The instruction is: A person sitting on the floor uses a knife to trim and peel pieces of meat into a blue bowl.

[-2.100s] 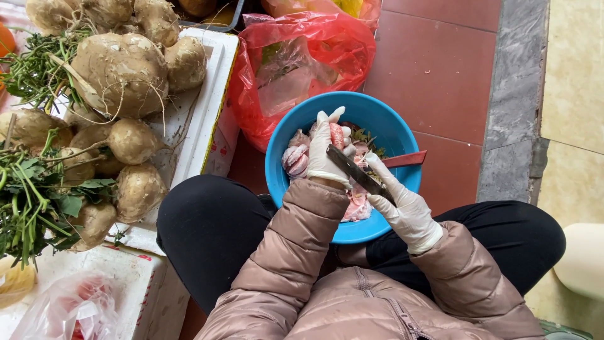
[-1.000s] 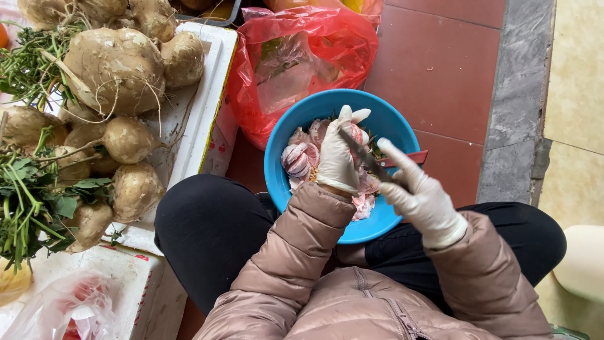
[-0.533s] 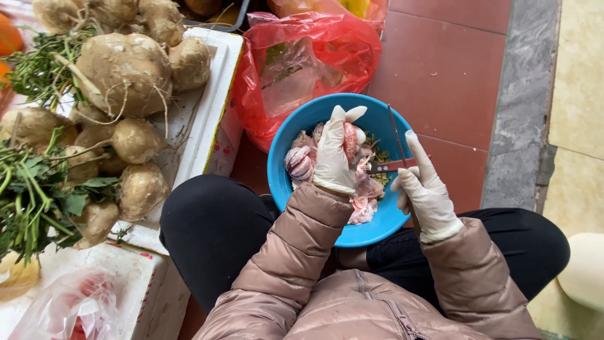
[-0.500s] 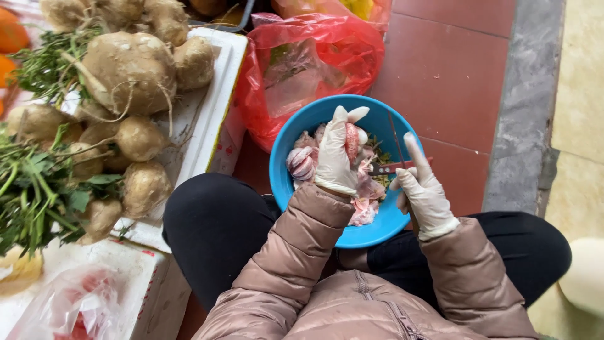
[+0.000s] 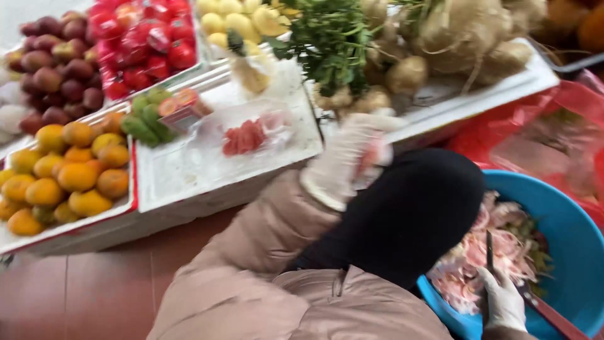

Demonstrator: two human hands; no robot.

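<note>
My left hand (image 5: 345, 160), in a white glove, is raised over my black-clad knee next to the edge of a white foam box (image 5: 189, 182). It is closed on a small pink piece (image 5: 375, 153), which is blurred. At the lower right, my gloved right hand (image 5: 503, 301) grips a knife (image 5: 489, 247) with a red handle, its dark blade pointing up over the blue bowl (image 5: 569, 249). The bowl holds pink and white peelings (image 5: 478, 252) with some green bits.
White foam boxes hold oranges (image 5: 66, 173), dark purple fruit (image 5: 53, 69), wrapped red fruit (image 5: 141, 41), yellow fruit (image 5: 242, 22), green herbs (image 5: 330, 38) and pale tubers (image 5: 459, 34). A clear pack of pink slices (image 5: 245, 135) lies on one lid. A red plastic bag (image 5: 535, 135) sits behind the bowl.
The view has swung left towards the fruit boxes. My left hand has left the bowl and moved up and left with a pink piece. My right hand stays at the bowl with the knife.
</note>
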